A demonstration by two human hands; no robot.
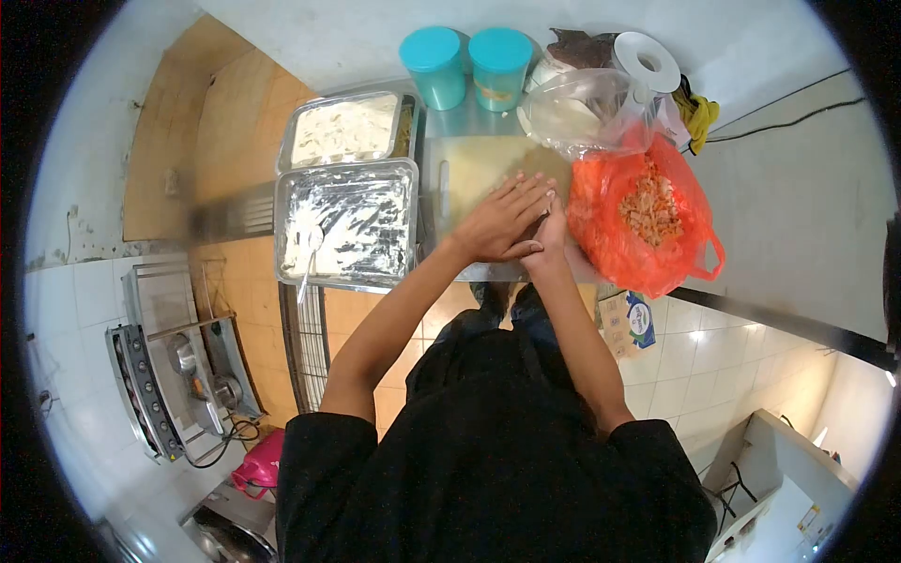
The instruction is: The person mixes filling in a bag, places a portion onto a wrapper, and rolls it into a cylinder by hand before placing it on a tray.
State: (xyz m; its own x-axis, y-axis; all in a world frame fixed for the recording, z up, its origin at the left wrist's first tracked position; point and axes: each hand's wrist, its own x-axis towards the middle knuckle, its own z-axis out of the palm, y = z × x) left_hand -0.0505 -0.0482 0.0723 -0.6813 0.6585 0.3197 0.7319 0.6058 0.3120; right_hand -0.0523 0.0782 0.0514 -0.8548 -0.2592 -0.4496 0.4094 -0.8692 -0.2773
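My left hand (pixel 503 220) lies across my right hand (pixel 554 228), and the two touch above the cutting board (pixel 479 164). The fingers of my left hand are stretched out with nothing visible in them. My right hand looks flat against it, its fingers partly hidden; a small dark gap shows between the palms. Right of the hands sits a red plastic bag (pixel 690 249), open at the top, with orange and white shredded pieces (pixel 650 208) inside. On the left, a metal tray (pixel 279 225) smeared with white paste holds a spoon (pixel 313 246).
Behind that tray stands another metal tray (pixel 284 141) filled with a pale mass. Two turquoise-lidded containers (pixel 432 66) line the wall. A clear plastic bag (pixel 596 108) and a white roll (pixel 648 61) are at the back right. A stove (pixel 150 389) is at lower left.
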